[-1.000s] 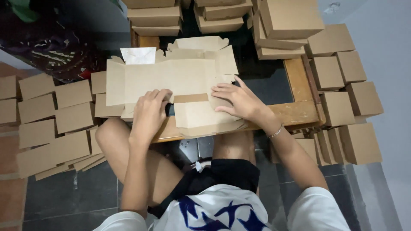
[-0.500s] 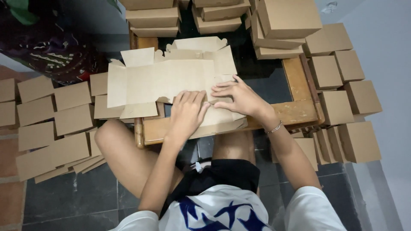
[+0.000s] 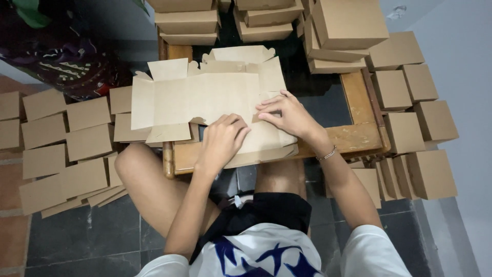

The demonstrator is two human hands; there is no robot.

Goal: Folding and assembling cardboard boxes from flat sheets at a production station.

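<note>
A flat, unfolded brown cardboard box blank (image 3: 200,97) lies on top of a stack of similar blanks on a small wooden table (image 3: 359,138). My left hand (image 3: 223,138) presses knuckles-down on the blank's near flap, fingers curled. My right hand (image 3: 289,114) rests beside it to the right, fingertips pinching and pressing a fold of the same blank. Both hands touch the cardboard near the table's front edge, above my bare knees.
Folded brown boxes stand in rows on the floor at the left (image 3: 61,149) and right (image 3: 417,128). More boxes are stacked at the back of the table (image 3: 266,20). A patterned dark cloth (image 3: 66,66) lies at the upper left. The floor is dark tile.
My left hand slid right across the blank, from its left-centre to beside my right hand. The blank's near flap was pressed down. My right hand stayed nearly in place.
</note>
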